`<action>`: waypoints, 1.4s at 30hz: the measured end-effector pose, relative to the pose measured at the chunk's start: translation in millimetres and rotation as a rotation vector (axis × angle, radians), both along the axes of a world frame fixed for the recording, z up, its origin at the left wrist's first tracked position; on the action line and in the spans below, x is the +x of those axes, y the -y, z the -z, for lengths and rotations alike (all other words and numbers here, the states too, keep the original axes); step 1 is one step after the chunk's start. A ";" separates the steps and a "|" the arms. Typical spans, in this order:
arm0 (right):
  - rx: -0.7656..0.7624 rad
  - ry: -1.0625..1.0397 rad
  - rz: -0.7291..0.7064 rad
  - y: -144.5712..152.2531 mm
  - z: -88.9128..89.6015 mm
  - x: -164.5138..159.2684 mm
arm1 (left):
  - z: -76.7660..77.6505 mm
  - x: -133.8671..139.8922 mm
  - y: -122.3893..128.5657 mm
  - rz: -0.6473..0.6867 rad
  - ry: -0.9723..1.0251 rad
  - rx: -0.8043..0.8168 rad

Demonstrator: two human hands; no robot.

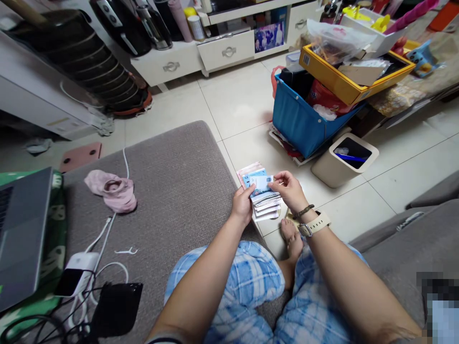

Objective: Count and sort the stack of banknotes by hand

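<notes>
A fanned stack of cards (266,206) is in front of my knees, its layers pink, blue and white. My left hand (243,205) is closed around the stack's left side, thumb pressed on top. The uppermost card (261,184) is pale blue and white with a small dark picture and print too small to read. At its right edge, my right hand (289,190) pinches the card between thumb and fingers. A beige-strap watch (315,224) and a dark bracelet (304,210) circle my right wrist. Most of my left fingers are hidden beneath the stack.
On the grey sofa seat (172,191) to the left lie a pink cloth (113,191), a white charger (79,272), cables, a black pouch (116,308) and a laptop (25,239). A beige bin (344,160) and a blue box (301,119) stand at right.
</notes>
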State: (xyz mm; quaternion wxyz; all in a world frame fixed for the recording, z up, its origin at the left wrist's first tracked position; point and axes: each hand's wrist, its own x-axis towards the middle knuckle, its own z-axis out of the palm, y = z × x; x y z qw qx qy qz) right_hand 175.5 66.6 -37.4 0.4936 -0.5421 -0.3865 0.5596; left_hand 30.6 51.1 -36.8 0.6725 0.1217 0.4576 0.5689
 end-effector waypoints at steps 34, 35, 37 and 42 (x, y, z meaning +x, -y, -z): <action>-0.018 -0.067 -0.108 -0.9 -7.8 -3.2 | 4.7 2.5 -3.9 -0.108 -0.014 -0.044; -0.021 -0.069 -0.109 -0.8 -7.9 -3.3 | 4.3 2.3 -3.8 -0.104 -0.016 -0.049; -0.028 -0.064 -0.115 -0.6 -8.3 -3.2 | 2.9 2.0 -3.4 -0.099 -0.017 -0.061; -0.031 -0.038 -0.129 0.4 -10.5 -2.5 | -1.1 1.5 -1.6 -0.067 0.005 -0.057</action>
